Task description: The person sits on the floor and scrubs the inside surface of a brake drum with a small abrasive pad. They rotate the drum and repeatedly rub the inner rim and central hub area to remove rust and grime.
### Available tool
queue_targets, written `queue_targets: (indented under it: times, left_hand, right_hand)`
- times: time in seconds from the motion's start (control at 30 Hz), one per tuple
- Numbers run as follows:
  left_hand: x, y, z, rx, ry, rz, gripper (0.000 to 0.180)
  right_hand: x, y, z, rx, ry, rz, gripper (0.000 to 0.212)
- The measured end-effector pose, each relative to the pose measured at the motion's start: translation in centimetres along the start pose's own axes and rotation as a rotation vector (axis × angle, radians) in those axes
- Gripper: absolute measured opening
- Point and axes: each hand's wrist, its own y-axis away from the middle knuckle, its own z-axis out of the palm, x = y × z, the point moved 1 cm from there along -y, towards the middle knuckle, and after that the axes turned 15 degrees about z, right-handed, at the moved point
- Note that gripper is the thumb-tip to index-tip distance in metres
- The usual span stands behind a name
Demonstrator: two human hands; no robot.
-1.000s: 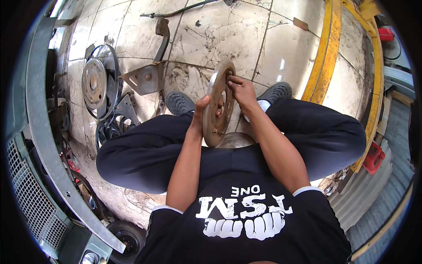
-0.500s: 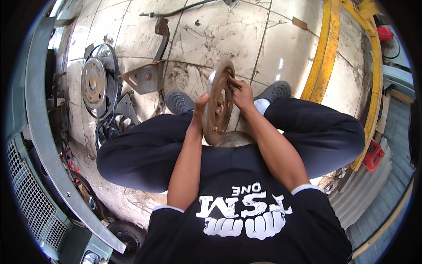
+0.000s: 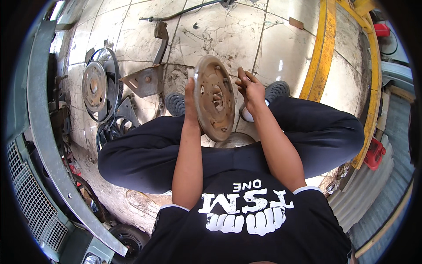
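A round, rusty metal disc (image 3: 210, 119) stands tilted on edge between my knees, its broad brown face turned to the right. That face has a ring of holes or studs and a centre hole with something fingertip-like showing in it. My left hand (image 3: 190, 99) grips the disc from its left side, most of the fingers hidden behind it. Just right of the disc, my right hand (image 3: 252, 91) is raised and apart from it, fingers partly stretched and nothing visible in them. Below the disc, a rounded metal piece (image 3: 236, 140) shows between my thighs.
On the tiled floor at left lie a similar metal disc (image 3: 94, 86), black belts or hoses (image 3: 107, 132), and a pedal arm on a metal bracket (image 3: 145, 81). A yellow metal frame (image 3: 323, 53) stands at right, near a red container (image 3: 373, 154). A green-grey vehicle panel (image 3: 48, 110) borders the left.
My right hand has come off the disc and moved slightly right. In my left hand the disc has turned, so its face shows more fully.
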Motion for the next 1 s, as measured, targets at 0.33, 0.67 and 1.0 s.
queue_targets:
  times: [0.33,0.67,1.0]
  left_hand:
    - [1.3,0.3,0.2,0.033,0.015,0.079,0.079]
    - [0.3,0.8,0.0,0.086,0.05,0.078,0.071]
    - [0.2,-0.4,2.4,0.008,0.029,0.034,0.064]
  right_hand:
    - [-0.5,0.2,0.8,-0.079,0.263,-0.214,0.038]
    - [-1.9,4.6,3.0,-0.198,0.111,-0.297,0.031]
    - [-1.6,9.8,5.9,-0.236,0.013,-0.252,0.025]
